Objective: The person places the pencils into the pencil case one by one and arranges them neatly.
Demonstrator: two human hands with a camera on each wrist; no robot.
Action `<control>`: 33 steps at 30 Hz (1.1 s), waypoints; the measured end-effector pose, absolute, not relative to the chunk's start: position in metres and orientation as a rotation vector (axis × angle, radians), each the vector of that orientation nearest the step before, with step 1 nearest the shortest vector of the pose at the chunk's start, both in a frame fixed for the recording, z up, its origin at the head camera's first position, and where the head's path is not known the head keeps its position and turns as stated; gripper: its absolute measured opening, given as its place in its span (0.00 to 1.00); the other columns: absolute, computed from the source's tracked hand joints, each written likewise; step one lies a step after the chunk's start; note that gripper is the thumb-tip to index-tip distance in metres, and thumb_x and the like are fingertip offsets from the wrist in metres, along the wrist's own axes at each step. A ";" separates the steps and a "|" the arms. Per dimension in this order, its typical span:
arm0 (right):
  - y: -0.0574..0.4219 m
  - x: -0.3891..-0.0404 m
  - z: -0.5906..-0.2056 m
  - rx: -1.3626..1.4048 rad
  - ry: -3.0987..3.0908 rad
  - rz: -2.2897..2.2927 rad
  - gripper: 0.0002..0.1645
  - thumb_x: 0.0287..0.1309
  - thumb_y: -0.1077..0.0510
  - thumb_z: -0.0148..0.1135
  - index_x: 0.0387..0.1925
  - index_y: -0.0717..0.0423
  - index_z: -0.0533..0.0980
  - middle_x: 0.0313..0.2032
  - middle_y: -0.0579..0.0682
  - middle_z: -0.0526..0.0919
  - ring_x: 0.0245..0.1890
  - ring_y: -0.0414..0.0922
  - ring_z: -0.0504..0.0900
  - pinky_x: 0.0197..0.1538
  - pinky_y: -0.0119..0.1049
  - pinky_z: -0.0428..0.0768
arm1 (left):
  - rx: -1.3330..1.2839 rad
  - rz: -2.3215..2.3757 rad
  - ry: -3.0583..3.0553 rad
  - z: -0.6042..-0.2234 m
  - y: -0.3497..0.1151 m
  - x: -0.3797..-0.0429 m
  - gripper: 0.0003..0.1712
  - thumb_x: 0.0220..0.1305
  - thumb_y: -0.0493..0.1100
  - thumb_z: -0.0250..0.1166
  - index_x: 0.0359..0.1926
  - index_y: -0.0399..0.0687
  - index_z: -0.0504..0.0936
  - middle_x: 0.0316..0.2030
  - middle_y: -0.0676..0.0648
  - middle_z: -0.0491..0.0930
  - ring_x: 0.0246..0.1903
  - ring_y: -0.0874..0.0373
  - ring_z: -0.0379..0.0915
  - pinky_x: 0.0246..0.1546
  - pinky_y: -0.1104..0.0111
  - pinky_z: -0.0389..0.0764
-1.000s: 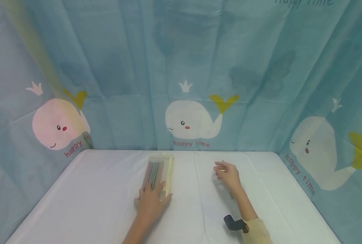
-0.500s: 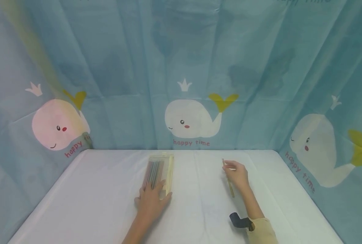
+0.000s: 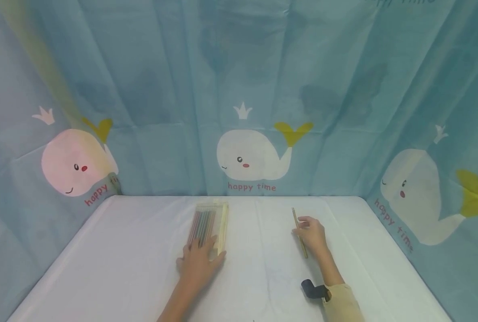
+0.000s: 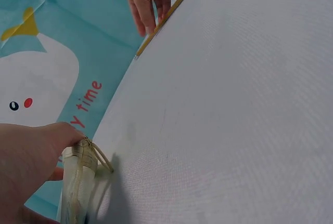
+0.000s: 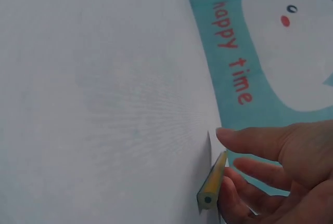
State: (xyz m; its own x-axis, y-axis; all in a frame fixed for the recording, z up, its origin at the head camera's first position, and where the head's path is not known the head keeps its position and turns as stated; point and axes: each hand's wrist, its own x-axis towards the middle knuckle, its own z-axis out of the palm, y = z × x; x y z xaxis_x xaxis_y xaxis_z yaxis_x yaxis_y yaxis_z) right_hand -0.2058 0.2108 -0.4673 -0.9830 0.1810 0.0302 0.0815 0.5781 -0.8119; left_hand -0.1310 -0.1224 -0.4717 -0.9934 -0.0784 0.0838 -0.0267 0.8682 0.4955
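Note:
My left hand (image 3: 198,264) rests with spread fingers on the near part of a flat, see-through pencil case (image 3: 223,219) with a yellowish edge. Several coloured pencils (image 3: 202,226) lie side by side in it. In the left wrist view my thumb sits at the end of the case (image 4: 78,187), beside a thin cord loop. A single yellow pencil (image 3: 304,248) lies slantwise on the white table to the right. Over it is my right hand (image 3: 313,235), thumb across the pencil in the head view. The right wrist view shows thumb and fingers apart, fingertips right beside the pencil (image 5: 212,185).
A white cloth covers the table (image 3: 255,277). Blue curtains (image 3: 162,147) printed with whales stand at the back and both sides. A black curved piece (image 3: 313,290) sticks out from the right sleeve (image 3: 341,304).
My right hand has shifted right and a little nearer, and its fingers have loosened, so more of the yellow pencil shows. The left hand has stayed on the case.

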 end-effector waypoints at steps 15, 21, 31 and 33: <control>0.217 -0.206 -0.467 -0.204 -2.818 1.155 0.20 0.56 0.68 0.73 0.50 0.74 0.82 0.39 0.64 0.87 0.36 0.53 0.87 0.40 0.43 0.86 | 0.062 -0.768 -2.939 -0.470 -0.122 -0.131 0.34 0.67 0.64 0.69 0.69 0.56 0.80 0.65 0.28 0.73 0.62 0.26 0.67 0.47 0.32 0.71; 0.220 -0.207 -0.465 -0.241 -2.828 1.287 0.23 0.58 0.68 0.70 0.54 0.76 0.79 0.39 0.64 0.86 0.34 0.49 0.87 0.38 0.38 0.87 | 0.060 -0.766 -2.941 -0.469 -0.122 -0.130 0.35 0.66 0.65 0.70 0.69 0.56 0.80 0.65 0.27 0.72 0.62 0.25 0.67 0.46 0.31 0.71; 0.221 -0.208 -0.463 -0.250 -2.852 1.366 0.24 0.63 0.69 0.65 0.60 0.77 0.76 0.46 0.69 0.86 0.39 0.54 0.89 0.42 0.41 0.88 | 0.065 -0.783 -2.952 -0.469 -0.123 -0.131 0.35 0.67 0.64 0.69 0.69 0.55 0.80 0.66 0.27 0.72 0.63 0.25 0.66 0.48 0.30 0.71; 0.221 -0.208 -0.462 -0.256 -2.854 1.379 0.25 0.64 0.69 0.64 0.60 0.77 0.75 0.47 0.70 0.86 0.39 0.55 0.89 0.42 0.41 0.88 | 0.069 -0.786 -2.951 -0.469 -0.123 -0.131 0.35 0.67 0.64 0.69 0.69 0.56 0.80 0.66 0.27 0.72 0.63 0.25 0.66 0.48 0.30 0.71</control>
